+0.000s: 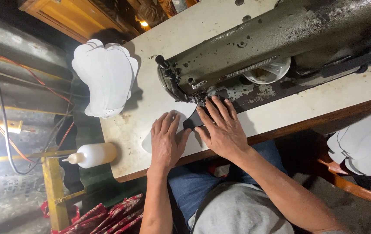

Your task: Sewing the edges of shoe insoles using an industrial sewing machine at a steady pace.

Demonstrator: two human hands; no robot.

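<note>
A person seated at a worn sewing machine guides cut pieces under its needle, both hands flat on the pale table. The left hand lies palm down, fingers spread and released, pressing on a white cut piece that rests near the table's near edge, just left of the needle. The right hand lies beside it, fingers extended and unclenched, its fingertips on a dark piece that runs up to the presser foot; neither hand grips anything, both simply press down. To the far left a stack of white cut panels sits at the table's corner, and a squeeze bottle lies past the table's left edge; more white panels rest on a stool at the right. Feeding well here seems to call for even, light pressure from both palms, with the two layers kept aligned at the edge and the right fingertips held just clear of the needle, since they already sit very near the foot.
</note>
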